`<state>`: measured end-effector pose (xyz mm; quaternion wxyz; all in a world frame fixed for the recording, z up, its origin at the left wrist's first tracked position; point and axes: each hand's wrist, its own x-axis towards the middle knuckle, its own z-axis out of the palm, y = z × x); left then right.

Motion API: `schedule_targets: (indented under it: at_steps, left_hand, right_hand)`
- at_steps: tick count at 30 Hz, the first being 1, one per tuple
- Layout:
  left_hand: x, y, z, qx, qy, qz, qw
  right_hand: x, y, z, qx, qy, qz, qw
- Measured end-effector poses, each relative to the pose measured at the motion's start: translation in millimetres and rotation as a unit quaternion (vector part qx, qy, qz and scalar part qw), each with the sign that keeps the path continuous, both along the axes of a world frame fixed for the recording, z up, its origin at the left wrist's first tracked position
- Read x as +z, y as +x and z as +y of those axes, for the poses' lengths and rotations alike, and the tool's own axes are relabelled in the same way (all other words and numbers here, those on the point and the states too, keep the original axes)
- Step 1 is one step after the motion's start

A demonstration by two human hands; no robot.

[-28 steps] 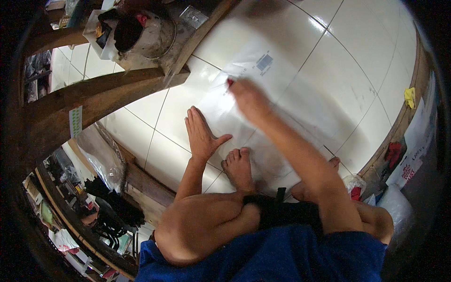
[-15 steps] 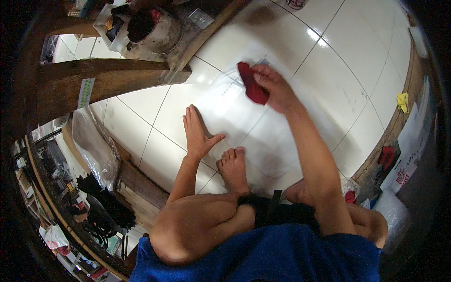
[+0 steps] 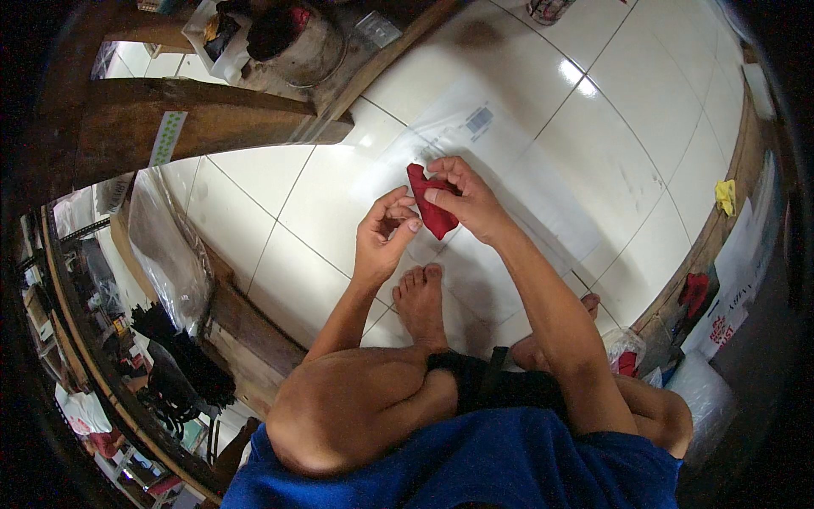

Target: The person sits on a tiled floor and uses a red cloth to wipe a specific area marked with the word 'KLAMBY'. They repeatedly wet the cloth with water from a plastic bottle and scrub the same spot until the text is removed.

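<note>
I squat on a white tiled floor. My right hand (image 3: 465,193) pinches a small red cloth piece (image 3: 432,207) and holds it up in front of me. My left hand (image 3: 383,232) is raised beside it with curled fingers, its fingertips touching or nearly touching the cloth's lower left edge. Under both hands lies a clear plastic sheet (image 3: 543,182) with a small printed label (image 3: 479,120), spread flat on the tiles. My bare left foot (image 3: 420,297) stands just below the hands.
A wooden beam (image 3: 212,114) crosses the upper left, with a metal pot (image 3: 297,38) and clutter behind it. A wooden ledge (image 3: 712,246) runs along the right, with a yellow scrap (image 3: 726,195), red pieces (image 3: 694,293) and plastic bags (image 3: 626,348). Dark bundles (image 3: 174,373) lie at left.
My right hand has drawn the red cloth back from the far plastic sheet toward me. My left hand has lifted off the floor and come up to the cloth.
</note>
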<state>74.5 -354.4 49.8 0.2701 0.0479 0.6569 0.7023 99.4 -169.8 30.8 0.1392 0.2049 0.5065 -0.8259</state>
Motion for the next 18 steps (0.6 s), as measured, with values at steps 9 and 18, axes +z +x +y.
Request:
schedule_targets:
  at_steps: [9,18]
  left_hand:
    - [-3.9,6.0,0.8,-0.016,0.006,-0.083,0.996]
    - [-26.2,23.0,-17.7,0.003,-0.042,-0.087,0.995]
  right_hand:
    - [-7.5,9.4,-7.7,0.074,0.092,-0.042,0.992]
    - [3.3,12.6,-12.5,0.161,0.137,0.021,0.977]
